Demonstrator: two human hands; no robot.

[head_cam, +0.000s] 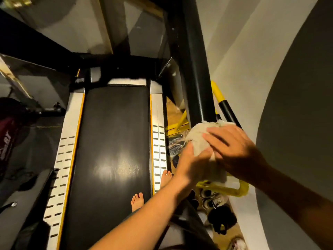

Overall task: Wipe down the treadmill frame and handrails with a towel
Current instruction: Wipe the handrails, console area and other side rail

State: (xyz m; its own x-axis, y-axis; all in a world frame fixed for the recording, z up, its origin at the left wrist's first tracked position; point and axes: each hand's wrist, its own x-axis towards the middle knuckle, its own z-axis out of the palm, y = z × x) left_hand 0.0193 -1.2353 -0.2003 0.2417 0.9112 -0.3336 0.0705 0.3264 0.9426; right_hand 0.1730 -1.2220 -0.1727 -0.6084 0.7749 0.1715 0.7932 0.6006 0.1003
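**Both hands on the towel at the right handrail**

The black treadmill belt [115,150] fills the middle of the view, running from the near edge to the far motor cover, with a glare patch at its centre. A silver side rail [63,159] with dark slots and a yellow edge runs along its left, and a matching rail [158,123] along its right. A thick black handrail [196,78] comes down from the far top of the view on the right; its lower end is hidden behind the towel. A pale wall [243,69] stands to its right, partly in deep shadow.

A yellow tube frame [221,188] sits between treadmill and wall, much of it covered by the arms.

The right hand [234,150], blurred, lies on top of the towel [197,136], its fingers spread and fairly straight, pressing on it. The left hand [191,163] grips the towel from below, thumb up against it; its fingers are hidden behind the cloth. The cream towel is bunched around the handrail.

One bare foot [137,200] stands on the belt, the other [166,175] on the right rail. Shoes [210,199] lie on the floor near the wall, half hidden. A dark red shape [9,130] at far left is too dim to identify.
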